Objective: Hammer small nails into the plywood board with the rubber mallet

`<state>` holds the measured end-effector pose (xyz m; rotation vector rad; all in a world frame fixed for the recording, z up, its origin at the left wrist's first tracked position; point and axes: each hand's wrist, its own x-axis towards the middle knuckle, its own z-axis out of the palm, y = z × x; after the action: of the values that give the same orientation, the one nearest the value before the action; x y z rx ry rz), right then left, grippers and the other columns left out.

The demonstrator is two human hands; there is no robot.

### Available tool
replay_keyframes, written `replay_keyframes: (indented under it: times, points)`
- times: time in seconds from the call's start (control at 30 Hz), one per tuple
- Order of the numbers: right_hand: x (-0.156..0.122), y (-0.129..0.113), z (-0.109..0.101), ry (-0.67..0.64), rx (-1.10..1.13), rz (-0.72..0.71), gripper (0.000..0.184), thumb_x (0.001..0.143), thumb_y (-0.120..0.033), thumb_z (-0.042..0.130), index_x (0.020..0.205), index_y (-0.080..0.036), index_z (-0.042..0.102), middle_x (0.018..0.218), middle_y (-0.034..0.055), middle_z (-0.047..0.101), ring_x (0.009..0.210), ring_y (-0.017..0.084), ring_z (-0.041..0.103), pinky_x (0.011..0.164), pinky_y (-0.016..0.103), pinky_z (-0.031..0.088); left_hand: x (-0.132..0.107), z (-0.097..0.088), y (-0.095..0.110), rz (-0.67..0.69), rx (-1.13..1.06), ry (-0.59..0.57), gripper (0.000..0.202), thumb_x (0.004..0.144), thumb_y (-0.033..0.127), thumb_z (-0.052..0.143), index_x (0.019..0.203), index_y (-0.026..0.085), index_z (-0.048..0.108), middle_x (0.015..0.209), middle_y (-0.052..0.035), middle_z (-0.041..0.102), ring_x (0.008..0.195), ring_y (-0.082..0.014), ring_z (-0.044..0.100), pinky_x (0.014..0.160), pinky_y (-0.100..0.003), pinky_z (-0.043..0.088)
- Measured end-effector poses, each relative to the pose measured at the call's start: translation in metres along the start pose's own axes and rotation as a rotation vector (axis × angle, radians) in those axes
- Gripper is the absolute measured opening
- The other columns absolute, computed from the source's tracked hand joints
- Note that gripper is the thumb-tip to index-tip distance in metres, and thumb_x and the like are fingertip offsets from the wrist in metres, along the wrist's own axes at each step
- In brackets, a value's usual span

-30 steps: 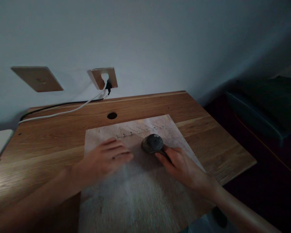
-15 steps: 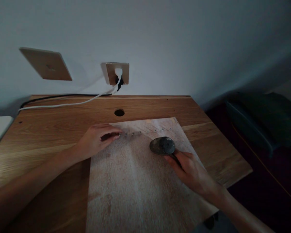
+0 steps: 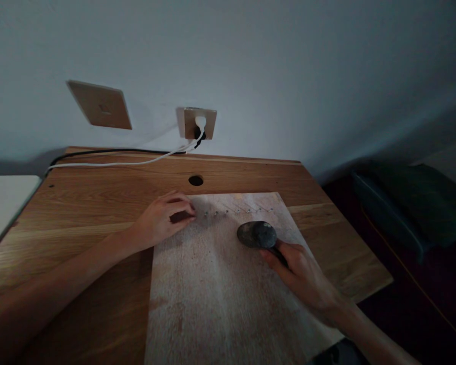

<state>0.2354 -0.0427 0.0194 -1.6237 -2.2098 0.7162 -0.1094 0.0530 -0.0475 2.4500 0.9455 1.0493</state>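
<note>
My right hand (image 3: 302, 271) is wrapped around the dark handle of a mallet (image 3: 256, 234). Its rounded black head hovers over a pale, worn wooden board (image 3: 213, 284). Near the board's far left corner, my left hand (image 3: 167, 218) pinches thumb and fingertips together at the left end of a row of small nails (image 3: 227, 212). A nail seems to be between those fingertips, mostly covered by them. The nails stand upright in the board along its far edge, several of them, casting thin shadows. A gap separates the mallet head from the row.
Beneath the board is a wooden desk (image 3: 110, 187) with a round cable hole (image 3: 195, 180). A white cable (image 3: 137, 163) and a black cable run along its back to a wall socket (image 3: 209, 121). A white surface (image 3: 7, 203) adjoins at left; dark cushions (image 3: 403, 208) lie right.
The camera view has shifted, moving the desk and wall rightward in the picture. The left hand stays at the row's left end, and the mallet is still held above the board.
</note>
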Motion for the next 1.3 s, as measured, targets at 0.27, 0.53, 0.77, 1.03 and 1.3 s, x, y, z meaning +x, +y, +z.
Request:
replay_keyframes:
  times: [0.27,0.53,0.77,1.03,1.3]
  points:
    - [0.05,-0.061,0.005,-0.101,0.04,-0.097,0.028,0.104,-0.031,0.05,0.079,-0.024,0.059,0.063,-0.0013,0.064,0.055,0.016,0.061,0.057,0.029,0.045,0.002,-0.001,0.006,-0.238,-0.057,-0.06,0.027,0.091,0.023,0.07,0.118,0.023,0.068,0.092,-0.0001,0.08,0.078,-0.018,0.075,0.076,-0.03,0.06]
    - [0.081,-0.079,0.016,-0.194,-0.18,-0.163,0.021,0.106,-0.027,0.054,0.096,-0.019,0.07,0.089,0.0083,0.08,0.079,0.023,0.076,0.071,0.031,0.053,0.002,-0.001,0.01,-0.278,-0.107,-0.035,0.048,0.085,0.015,0.07,0.132,0.023,0.062,0.089,0.0019,0.081,0.078,-0.018,0.077,0.077,-0.028,0.059]
    - [0.079,-0.08,0.018,-0.161,-0.208,-0.157,0.022,0.107,-0.027,0.052,0.096,-0.019,0.07,0.085,0.0081,0.079,0.076,0.024,0.076,0.07,0.032,0.053,0.003,-0.001,0.01,-0.259,-0.084,-0.046,0.048,0.084,0.016,0.069,0.131,0.021,0.062,0.091,0.0007,0.081,0.08,-0.0196,0.077,0.082,-0.031,0.06]
    - [0.08,-0.077,0.022,-0.148,-0.203,-0.155,0.022,0.107,-0.027,0.051,0.098,-0.019,0.069,0.087,0.0089,0.08,0.08,0.026,0.078,0.072,0.033,0.054,0.005,-0.002,0.012,-0.259,-0.067,-0.069,0.045,0.085,0.019,0.067,0.13,0.022,0.064,0.093,-0.0006,0.082,0.084,-0.0218,0.079,0.081,-0.032,0.061]
    - [0.075,-0.073,0.025,-0.123,-0.155,-0.147,0.019,0.107,-0.027,0.052,0.1,-0.02,0.068,0.092,0.0099,0.081,0.084,0.027,0.078,0.074,0.034,0.056,0.003,-0.002,0.01,-0.248,-0.063,-0.068,0.041,0.087,0.019,0.067,0.128,0.023,0.063,0.097,-0.0007,0.083,0.089,-0.0216,0.079,0.085,-0.034,0.06]
